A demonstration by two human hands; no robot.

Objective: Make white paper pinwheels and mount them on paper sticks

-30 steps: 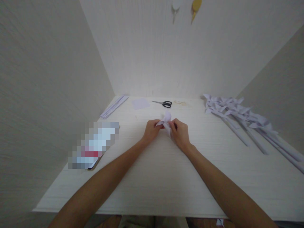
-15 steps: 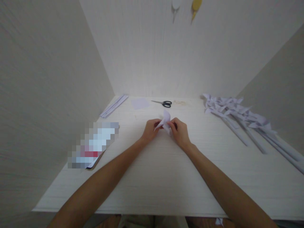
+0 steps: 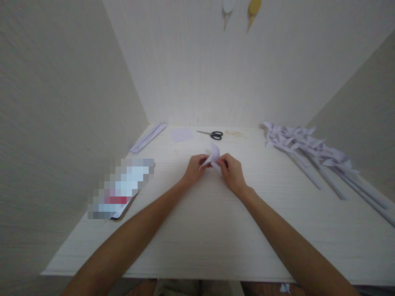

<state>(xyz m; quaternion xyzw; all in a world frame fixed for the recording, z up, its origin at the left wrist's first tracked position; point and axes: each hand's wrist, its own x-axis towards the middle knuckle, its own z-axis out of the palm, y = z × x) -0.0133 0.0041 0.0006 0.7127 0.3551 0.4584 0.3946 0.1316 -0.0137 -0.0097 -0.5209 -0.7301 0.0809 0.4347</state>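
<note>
Both hands meet over the middle of the table around a white paper pinwheel with curled blades. My left hand pinches it from the left side, its fingertips partly behind the paper. From the right, my right hand grips the pinwheel near its centre with thumb and fingers. One blade points up and away, others spread toward the left and lower right. Whether a pin or stick is at the centre cannot be made out. Black-handled scissors lie just beyond the hands.
Several finished paper pinwheels on rolled sticks are heaped at the right. Rolled paper sticks lie at the back left, beside a flat paper square. A phone with blurred screen rests at the left. White table meets walls behind and left.
The pinwheel and both hands have shifted very slightly left. The grip stays about the same, and the things on the table have not moved.
</note>
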